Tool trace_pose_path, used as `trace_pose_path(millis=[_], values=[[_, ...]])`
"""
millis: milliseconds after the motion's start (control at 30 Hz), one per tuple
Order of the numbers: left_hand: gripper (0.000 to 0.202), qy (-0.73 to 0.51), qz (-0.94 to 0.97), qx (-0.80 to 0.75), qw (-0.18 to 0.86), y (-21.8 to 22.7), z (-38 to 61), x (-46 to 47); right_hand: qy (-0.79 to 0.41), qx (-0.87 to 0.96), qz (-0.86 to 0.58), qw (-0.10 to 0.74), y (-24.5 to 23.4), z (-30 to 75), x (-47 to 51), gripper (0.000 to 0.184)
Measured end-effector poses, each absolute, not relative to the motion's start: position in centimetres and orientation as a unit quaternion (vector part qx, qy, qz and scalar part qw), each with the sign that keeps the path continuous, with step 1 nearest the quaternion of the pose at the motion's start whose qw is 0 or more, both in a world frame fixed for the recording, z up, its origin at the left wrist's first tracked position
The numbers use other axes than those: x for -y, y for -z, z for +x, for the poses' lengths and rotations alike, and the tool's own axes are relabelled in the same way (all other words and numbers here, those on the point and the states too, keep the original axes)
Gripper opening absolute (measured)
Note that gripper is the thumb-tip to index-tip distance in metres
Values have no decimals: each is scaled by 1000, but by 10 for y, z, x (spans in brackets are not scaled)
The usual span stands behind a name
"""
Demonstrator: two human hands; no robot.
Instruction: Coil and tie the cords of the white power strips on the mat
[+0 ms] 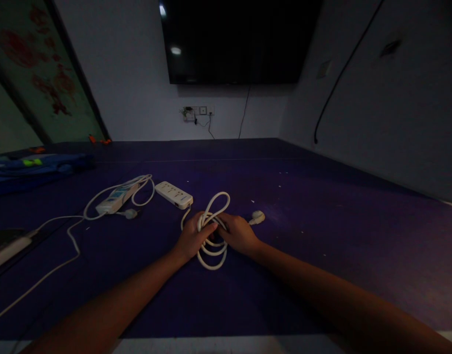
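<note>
A white power cord [212,267] is gathered in loose coils between my two hands, just above the purple surface. My left hand [194,237] closes around the left side of the coils, thumb laid across them. On the other side my right hand [239,233] grips the cord too, its fingertips partly hidden behind the loops. One loop sticks up above both hands. The cord's plug [257,217] lies just beyond my right hand. From the left side the cord runs to a white power strip [174,194] lying flat, sockets facing up.
Left of the strip lies a second power strip [117,198] with its own cord and plug [131,214]. Another white strip [9,253] sits at the left edge. Blue cloth [37,166] lies behind it. A television [240,42] hangs above wall sockets [199,111].
</note>
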State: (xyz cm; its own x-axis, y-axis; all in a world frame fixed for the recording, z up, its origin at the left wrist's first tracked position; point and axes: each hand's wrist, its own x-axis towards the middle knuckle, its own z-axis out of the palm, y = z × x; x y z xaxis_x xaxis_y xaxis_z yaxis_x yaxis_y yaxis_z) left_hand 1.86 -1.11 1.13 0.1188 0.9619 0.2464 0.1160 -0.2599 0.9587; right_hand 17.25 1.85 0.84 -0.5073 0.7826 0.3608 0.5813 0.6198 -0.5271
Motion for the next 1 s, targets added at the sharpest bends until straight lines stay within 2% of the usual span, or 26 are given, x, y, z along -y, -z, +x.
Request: trace_pose_path(millis=[267,500,1000], values=[[22,-498,620,-437,420,-12,18,11,-165,850,-407,291,-8,172,-18,18],[22,-500,618,-442,416,-13,19,12,-172,852,-398,294,-9,172,-18,24],[22,-502,619,-435,419,-14,19,13,-162,853,-404,289,-9,172,-18,18]])
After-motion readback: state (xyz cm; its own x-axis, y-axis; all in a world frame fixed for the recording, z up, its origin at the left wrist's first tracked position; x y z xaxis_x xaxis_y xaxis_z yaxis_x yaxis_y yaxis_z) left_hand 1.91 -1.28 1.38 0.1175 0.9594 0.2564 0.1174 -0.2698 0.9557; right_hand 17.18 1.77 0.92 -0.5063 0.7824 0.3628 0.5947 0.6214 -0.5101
